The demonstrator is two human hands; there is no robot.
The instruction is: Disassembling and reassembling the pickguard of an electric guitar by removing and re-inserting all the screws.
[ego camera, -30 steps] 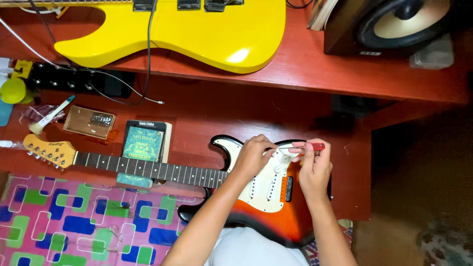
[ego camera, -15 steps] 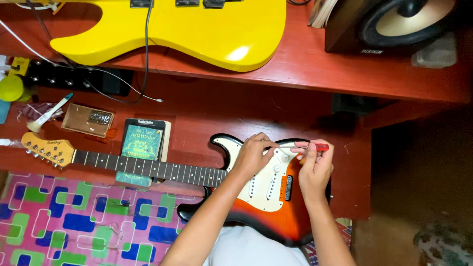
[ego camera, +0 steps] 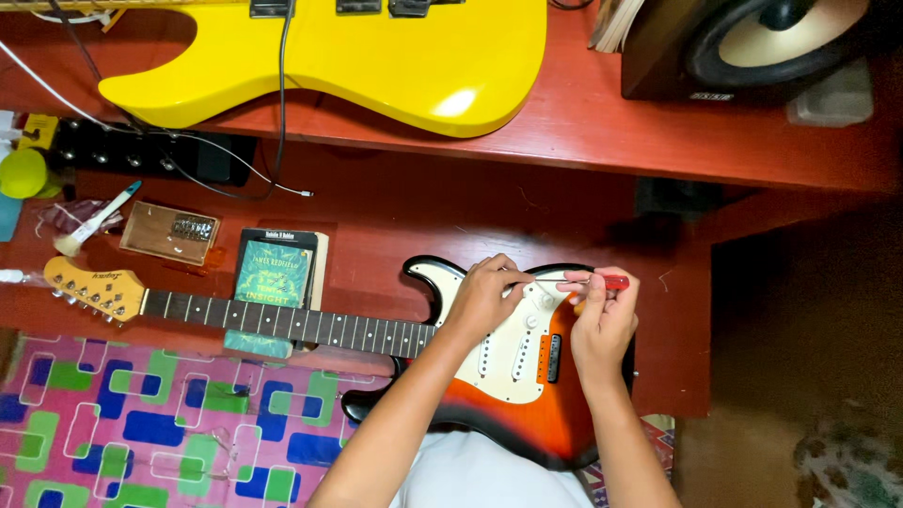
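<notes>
Red-handled, a small screwdriver (ego camera: pixel 588 280) sits pinched in the fingers of the right hand (ego camera: pixel 602 320), its thin shaft pointing left to the left hand (ego camera: pixel 484 299); that hand's fingers curl narrow at the tip, resting on the white pickguard (ego camera: pixel 513 343); beneath them a sunburst electric guitar (ego camera: pixel 527 414) lies across the person's lap, its neck (ego camera: pixel 282 322) reaching left over the red desk (ego camera: pixel 376 216); a green book (ego camera: pixel 273 273) props the neck; farther off lie a yellow guitar (ego camera: pixel 376 56) and a speaker (ego camera: pixel 752 47).
</notes>
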